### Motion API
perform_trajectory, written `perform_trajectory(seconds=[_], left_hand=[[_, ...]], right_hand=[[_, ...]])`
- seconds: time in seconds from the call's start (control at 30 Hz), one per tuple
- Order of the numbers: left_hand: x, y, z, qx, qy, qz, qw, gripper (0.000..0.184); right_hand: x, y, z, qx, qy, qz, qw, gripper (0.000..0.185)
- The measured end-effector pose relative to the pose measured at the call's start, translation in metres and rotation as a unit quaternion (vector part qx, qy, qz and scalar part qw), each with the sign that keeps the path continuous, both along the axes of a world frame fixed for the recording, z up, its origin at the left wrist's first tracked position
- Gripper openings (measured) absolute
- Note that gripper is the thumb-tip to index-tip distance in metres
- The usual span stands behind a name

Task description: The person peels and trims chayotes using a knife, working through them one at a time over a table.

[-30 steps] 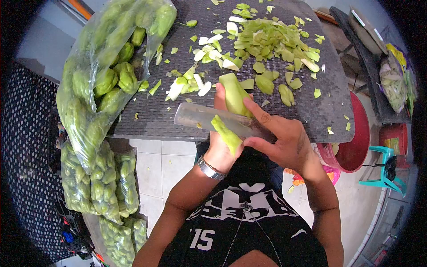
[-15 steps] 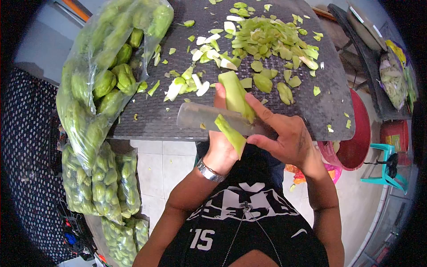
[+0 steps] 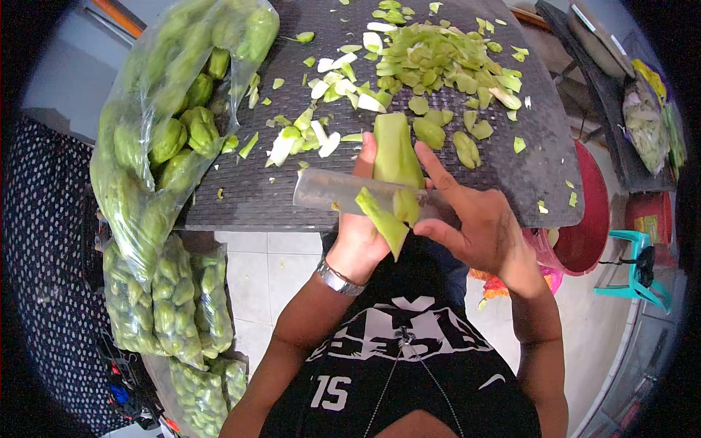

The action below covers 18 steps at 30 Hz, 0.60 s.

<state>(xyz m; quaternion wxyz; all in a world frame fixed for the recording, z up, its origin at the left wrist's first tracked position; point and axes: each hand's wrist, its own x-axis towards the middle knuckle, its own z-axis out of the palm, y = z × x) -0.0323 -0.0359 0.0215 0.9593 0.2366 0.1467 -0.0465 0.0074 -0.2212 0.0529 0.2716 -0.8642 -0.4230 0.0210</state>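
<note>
My left hand (image 3: 359, 230), with a metal watch at its wrist, holds a peeled pale green chayote (image 3: 396, 150) upright from below and behind the blade. Its thumb runs along the chayote's left side. My right hand (image 3: 475, 223) grips a wide knife (image 3: 328, 191), its handle mostly hidden by the fingers. The blade points left and crosses the lower part of the chayote. Two strips of green peel (image 3: 382, 219) lie on the blade. Beyond the hands, a heap of thin green slices (image 3: 438, 58) and scattered whitish pieces (image 3: 343, 84) rest on the dark woven table (image 3: 248, 201).
An open plastic bag of whole chayotes (image 3: 168, 139) covers the table's left side. More filled bags (image 3: 171, 299) stand below it on the left. At the right are a red tub (image 3: 584, 219), a teal stool (image 3: 631, 274) and a dark shelf (image 3: 610, 109) with bagged vegetables.
The knife has cut down along the chayote, and a second piece of peel now sits on the blade. The chayote has turned more upright, and my right fingers have spread slightly.
</note>
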Motion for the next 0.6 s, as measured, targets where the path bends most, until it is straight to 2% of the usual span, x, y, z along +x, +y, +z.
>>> perform_trajectory(seconds=[0.17,0.27,0.37,0.43,0.47,0.53,0.6], left_hand=[[0.0,0.001,-0.006,0.026,-0.022,0.016,0.999,0.054],[0.0,0.001,-0.004,0.011,-0.023,0.011,1.0,0.054],[0.001,0.0,-0.009,0.021,0.029,0.039,0.999,0.056],[-0.007,0.008,-0.007,0.057,-0.01,-0.033,0.998,0.058],[-0.01,0.011,-0.006,0.074,-0.029,-0.071,0.994,0.059],[-0.01,0.009,-0.001,0.05,0.002,-0.069,0.996,0.061],[-0.012,0.01,0.005,0.029,0.019,-0.063,0.997,0.06]], right_hand=[[0.012,-0.001,-0.009,0.025,-0.006,0.027,0.999,0.084],[0.013,0.0,0.01,-0.077,0.052,0.013,0.996,0.078],[0.017,-0.001,0.001,-0.001,0.038,0.034,0.999,0.073],[0.028,-0.005,-0.018,0.036,0.035,-0.01,0.999,0.066],[0.035,-0.009,-0.02,0.043,0.054,-0.038,0.997,0.064],[0.046,-0.016,-0.012,0.049,0.113,-0.099,0.987,0.059],[0.06,-0.022,-0.004,0.016,0.269,-0.185,0.945,0.058]])
